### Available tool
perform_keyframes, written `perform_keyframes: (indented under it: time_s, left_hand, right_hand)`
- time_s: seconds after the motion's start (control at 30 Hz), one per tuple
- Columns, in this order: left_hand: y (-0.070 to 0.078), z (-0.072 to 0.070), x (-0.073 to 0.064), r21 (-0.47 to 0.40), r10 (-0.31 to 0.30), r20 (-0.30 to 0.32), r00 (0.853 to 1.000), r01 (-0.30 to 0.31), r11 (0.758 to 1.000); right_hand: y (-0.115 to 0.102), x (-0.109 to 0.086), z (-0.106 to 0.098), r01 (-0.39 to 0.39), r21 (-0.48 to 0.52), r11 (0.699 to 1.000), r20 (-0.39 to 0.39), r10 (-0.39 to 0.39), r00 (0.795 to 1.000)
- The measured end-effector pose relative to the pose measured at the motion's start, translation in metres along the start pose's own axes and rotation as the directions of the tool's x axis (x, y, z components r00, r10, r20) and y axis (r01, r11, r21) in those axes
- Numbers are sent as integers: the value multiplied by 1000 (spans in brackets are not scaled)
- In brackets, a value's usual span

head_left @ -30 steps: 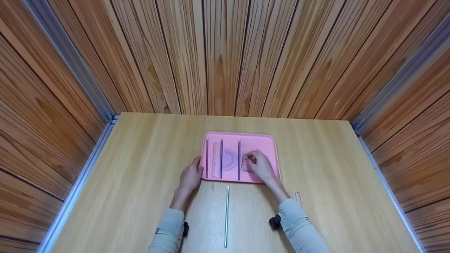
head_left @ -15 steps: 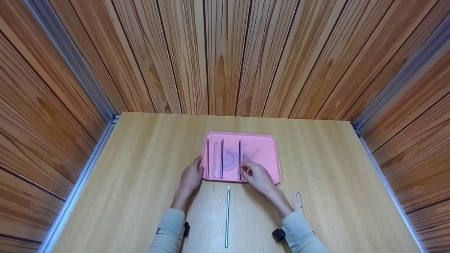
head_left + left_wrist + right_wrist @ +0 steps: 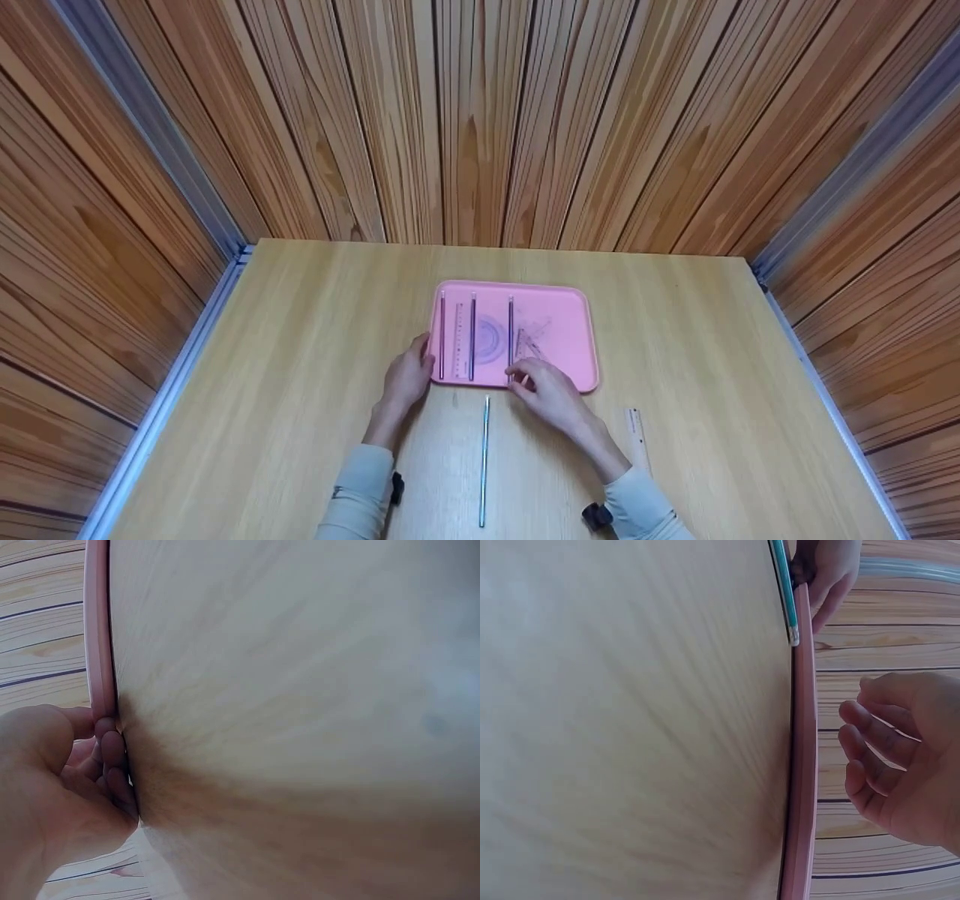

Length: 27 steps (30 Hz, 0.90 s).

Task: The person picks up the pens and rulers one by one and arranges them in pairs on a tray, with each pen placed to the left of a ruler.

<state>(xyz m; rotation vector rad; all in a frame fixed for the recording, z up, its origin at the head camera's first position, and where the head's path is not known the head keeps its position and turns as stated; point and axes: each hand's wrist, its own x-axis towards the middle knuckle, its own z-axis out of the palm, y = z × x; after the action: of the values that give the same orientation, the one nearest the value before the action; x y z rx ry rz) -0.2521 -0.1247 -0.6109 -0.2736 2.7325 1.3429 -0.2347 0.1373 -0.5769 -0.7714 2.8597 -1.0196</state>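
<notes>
My left hand [image 3: 407,375] grips the left edge of a pink tray [image 3: 576,361]; in the left wrist view its thumb and fingers pinch the rim [image 3: 100,637]. Over the tray's near edge is my right hand [image 3: 551,394], its fingertips by the lower end of the rightmost dark pencil [image 3: 511,326]. The right wrist view shows those fingers [image 3: 866,757] loosely bent with nothing between them. Two more pencils, a clear ruler [image 3: 460,341], a round protractor [image 3: 491,339] and a clear set square [image 3: 531,343] lie in the tray.
A teal pencil [image 3: 484,465] lies upright in view on the wooden table [image 3: 300,337], just in front of the tray. Beside my right forearm lies another ruler [image 3: 637,435], partly covered by the sleeve. Wood-panelled walls [image 3: 480,135] surround the table.
My right hand has drawn back from the set square toward the tray's near edge, uncovering it. The left hand keeps its hold on the tray.
</notes>
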Motion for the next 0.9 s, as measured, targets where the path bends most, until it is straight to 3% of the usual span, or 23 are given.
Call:
perform_keyframes:
  time_s: [0.37,0.9]
  left_hand:
    - [0,1,1,11,4,-3,1000,-4,1000]
    - [0,0,-2,-17,3,10,1000,-3,1000]
  right_hand:
    - [-16,-12,6,-18,-26,1000,57,20,998]
    - [-36,-22,28,59,-39,997,170,-52,984]
